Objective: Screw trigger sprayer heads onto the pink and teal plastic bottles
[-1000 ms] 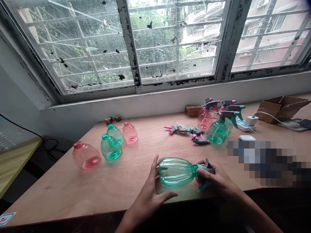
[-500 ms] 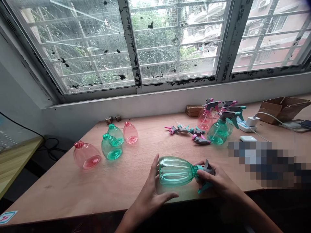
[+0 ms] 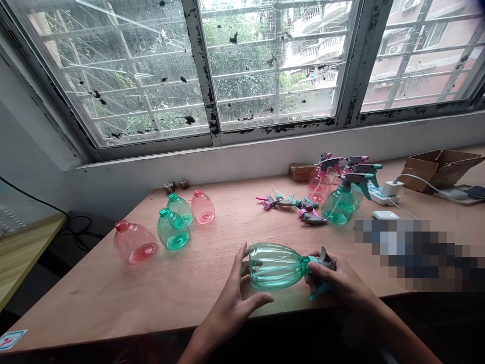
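A clear green spray bottle [image 3: 276, 266] lies sideways in the air above the table's front part, its base to the left. My right hand [image 3: 339, 275] is closed round its neck and the grey-and-teal spray head [image 3: 326, 259], thumb on the collar. At the base end, my left hand [image 3: 237, 296] is open, fingers behind the bottom and thumb stretched out below the bottle. A fingertip shows through the green plastic; whether it touches cannot be told. Beyond lie several loose grey-and-pink or teal spray heads [image 3: 288, 202].
To the left stand headless bottles: red [image 3: 134, 243], green [image 3: 173, 230] and another red [image 3: 203, 207]. Back right are assembled spray bottles [image 3: 339, 205], a power strip [image 3: 382, 194], a white case [image 3: 385, 215] and an open cardboard box [image 3: 441, 169]. A blurred patch covers the right edge.
The bottle has rolled slightly in my right hand and sits a touch further right. My left thumb has drawn a little back to the left. Other objects stay put.
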